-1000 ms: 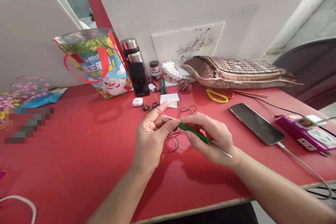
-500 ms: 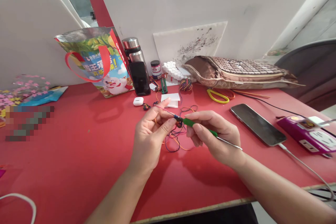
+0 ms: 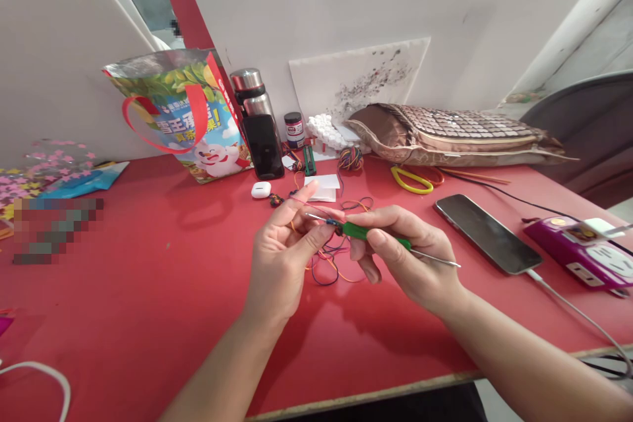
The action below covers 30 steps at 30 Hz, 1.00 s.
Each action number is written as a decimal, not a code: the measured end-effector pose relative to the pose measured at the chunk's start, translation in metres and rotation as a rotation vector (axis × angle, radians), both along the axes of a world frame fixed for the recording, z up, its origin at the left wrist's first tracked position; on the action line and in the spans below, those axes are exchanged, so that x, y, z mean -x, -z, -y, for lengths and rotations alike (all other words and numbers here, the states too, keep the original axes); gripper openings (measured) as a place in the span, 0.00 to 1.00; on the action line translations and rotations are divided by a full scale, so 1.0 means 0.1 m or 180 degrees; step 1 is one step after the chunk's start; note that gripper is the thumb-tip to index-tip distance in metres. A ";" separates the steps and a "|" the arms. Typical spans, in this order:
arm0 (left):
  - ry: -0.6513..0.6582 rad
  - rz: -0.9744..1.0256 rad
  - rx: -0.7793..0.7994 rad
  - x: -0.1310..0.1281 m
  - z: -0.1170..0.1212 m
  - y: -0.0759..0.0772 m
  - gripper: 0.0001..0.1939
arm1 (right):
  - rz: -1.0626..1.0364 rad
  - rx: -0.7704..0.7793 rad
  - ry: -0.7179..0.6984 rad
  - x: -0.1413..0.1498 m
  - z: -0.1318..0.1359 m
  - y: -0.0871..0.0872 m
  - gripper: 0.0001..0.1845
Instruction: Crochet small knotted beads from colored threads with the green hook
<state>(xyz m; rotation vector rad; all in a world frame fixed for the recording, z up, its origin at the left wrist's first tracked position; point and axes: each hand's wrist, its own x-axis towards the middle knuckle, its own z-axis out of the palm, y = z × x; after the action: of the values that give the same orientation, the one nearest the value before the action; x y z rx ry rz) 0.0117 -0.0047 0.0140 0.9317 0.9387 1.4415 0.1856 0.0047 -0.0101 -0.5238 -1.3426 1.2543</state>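
Note:
My right hand (image 3: 410, 254) grips a green-handled crochet hook (image 3: 356, 231) with metal shafts at both ends. Its left shaft points across to the small dark piece of knotted yarn (image 3: 335, 225) that my left hand (image 3: 284, 247) pinches between thumb and fingers. One strand runs up over the raised left index finger. Below the hands, loose orange, purple and pink yarn (image 3: 326, 270) lies in loops on the red table. The hook's exact contact with the knotted piece is too small to make out.
Behind the hands sit a folded white paper (image 3: 321, 188), a white earbud case (image 3: 261, 190), a yarn ball (image 3: 350, 159) and yellow-handled scissors (image 3: 412, 180). To the right lie a charging phone (image 3: 487, 233) and a purple power strip (image 3: 578, 250). A standing phone (image 3: 264, 147) and a bag (image 3: 182, 119) are back left.
The green handle has shifted slightly left towards my left hand, and the hook's metal tip now shows beyond the knotted yarn. My left hand stays nearly in place.

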 end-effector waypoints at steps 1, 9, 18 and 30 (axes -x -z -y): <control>0.0015 -0.0015 -0.0023 0.00 0.00 0.00 0.24 | -0.0015 -0.0015 0.0011 0.00 0.00 0.01 0.10; -0.0146 -0.0025 0.0012 0.01 -0.03 0.04 0.26 | -0.0076 -0.0203 0.0002 0.01 -0.01 0.09 0.08; -0.0348 0.0137 0.0193 -0.10 0.03 0.02 0.40 | 0.0833 -0.1101 0.0802 0.07 0.02 0.19 0.16; 0.0113 0.0349 0.0425 0.06 -0.03 -0.13 0.44 | 0.0020 -0.0535 0.0168 0.04 0.02 0.13 0.13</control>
<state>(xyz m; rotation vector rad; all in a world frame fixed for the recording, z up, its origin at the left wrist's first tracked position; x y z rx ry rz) 0.0054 -0.0017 0.0268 0.7600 0.9205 1.3684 0.1818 0.0025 -0.0235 -0.4422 -1.4161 1.0866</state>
